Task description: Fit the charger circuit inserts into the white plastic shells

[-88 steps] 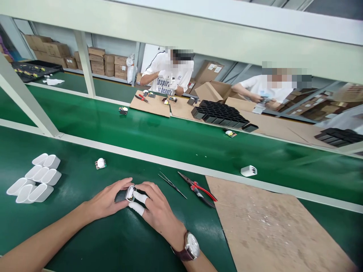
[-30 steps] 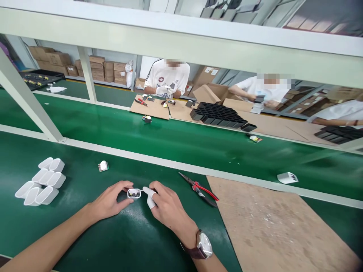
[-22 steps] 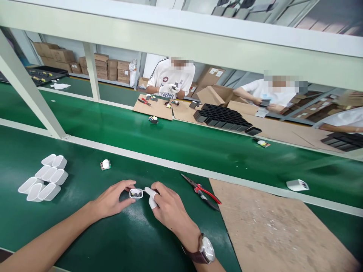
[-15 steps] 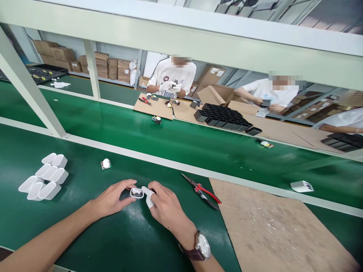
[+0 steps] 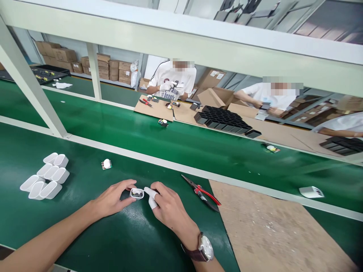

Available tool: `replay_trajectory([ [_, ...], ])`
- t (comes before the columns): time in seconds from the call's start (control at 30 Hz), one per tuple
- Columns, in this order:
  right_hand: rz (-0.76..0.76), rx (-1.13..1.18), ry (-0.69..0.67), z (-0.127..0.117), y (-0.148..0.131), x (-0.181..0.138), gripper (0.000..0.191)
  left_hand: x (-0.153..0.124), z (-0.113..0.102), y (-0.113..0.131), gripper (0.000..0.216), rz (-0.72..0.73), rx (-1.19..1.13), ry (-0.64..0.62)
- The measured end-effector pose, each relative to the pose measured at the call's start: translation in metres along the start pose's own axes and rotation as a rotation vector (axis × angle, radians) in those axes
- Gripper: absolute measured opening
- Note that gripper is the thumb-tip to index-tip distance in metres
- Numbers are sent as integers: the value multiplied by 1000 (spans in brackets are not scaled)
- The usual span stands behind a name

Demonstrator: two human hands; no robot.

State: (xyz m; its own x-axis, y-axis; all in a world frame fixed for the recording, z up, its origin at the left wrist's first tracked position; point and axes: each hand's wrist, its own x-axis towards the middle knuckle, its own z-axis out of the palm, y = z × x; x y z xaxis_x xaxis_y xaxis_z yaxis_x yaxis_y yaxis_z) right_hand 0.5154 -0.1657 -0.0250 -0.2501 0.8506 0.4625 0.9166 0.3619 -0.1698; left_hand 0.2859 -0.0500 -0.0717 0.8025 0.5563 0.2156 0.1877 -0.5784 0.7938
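Observation:
A small white oval plastic housing (image 5: 137, 197), with electronic parts showing inside its mouth, is gripped between the thumb and fingers of my left hand (image 5: 117, 196). My right hand (image 5: 167, 202) wears white finger covers on its thumb and index finger. Its index fingertip lies at the housing's right rim, and I cannot tell whether it touches; thumb and index are apart. Farther left, several empty white housings (image 5: 48, 175) stand grouped on the green table. A small circuit board with a white round part (image 5: 107, 164) rests beyond my left hand.
Red-handled pliers (image 5: 201, 192) lie right of my hands, beside a cardboard sheet (image 5: 272, 223). A green conveyor belt (image 5: 136, 132) carries a white housing (image 5: 311, 192) and circuit boards (image 5: 163, 122). Across it, people work near black cases (image 5: 224, 120). A slanted frame post (image 5: 34, 79) rises at left.
My right hand has shifted slightly right, its fingertip drawing back a little from the housing. On the belt, the circuit boards and white housing have moved right. My left hand keeps its hold.

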Motion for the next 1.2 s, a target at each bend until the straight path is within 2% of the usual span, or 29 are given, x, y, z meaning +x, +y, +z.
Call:
replay_trajectory([
  [0.13, 2, 17, -20, 1, 2, -1, 27, 0, -1, 0, 56, 9, 16, 6],
  [0.27, 160, 26, 15, 6, 20, -5, 27, -1, -3, 3, 48, 38, 80, -8],
  [0.47, 245, -87, -16, 27, 43, -12, 28, 3, -6, 7, 33, 320, 216, -11],
  [0.63, 192, -70, 120, 29, 32, -8, 38, 4, -9, 12, 35, 472, 222, 96],
  [0.73, 118, -9, 175, 29, 24, -7, 45, 2, -7, 15, 34, 463, 212, 105],
  [0.8, 95, 26, 174, 32, 20, -8, 48, 2, -4, 15, 31, 408, 158, 86],
  [0.87, 81, 46, 155, 36, 19, -10, 48, 4, -3, 14, 24, 280, 20, 98],
  [0.97, 75, 86, 149, 40, 18, -9, 42, 12, -9, 10, 13, -128, -377, 144],
  [1.03, 104, 177, 187, 34, 16, -4, 34, 20, -17, 8, 21, -378, -682, 189],
  [1.13, 169, 442, 171, 4, 9, 6, 21, 26, -27, 6, 30, -523, -981, 269],
  [1.2, 145, 636, 54, -30, 1, 8, 20, 27, -30, 5, 32, -549, -1067, 292],
])
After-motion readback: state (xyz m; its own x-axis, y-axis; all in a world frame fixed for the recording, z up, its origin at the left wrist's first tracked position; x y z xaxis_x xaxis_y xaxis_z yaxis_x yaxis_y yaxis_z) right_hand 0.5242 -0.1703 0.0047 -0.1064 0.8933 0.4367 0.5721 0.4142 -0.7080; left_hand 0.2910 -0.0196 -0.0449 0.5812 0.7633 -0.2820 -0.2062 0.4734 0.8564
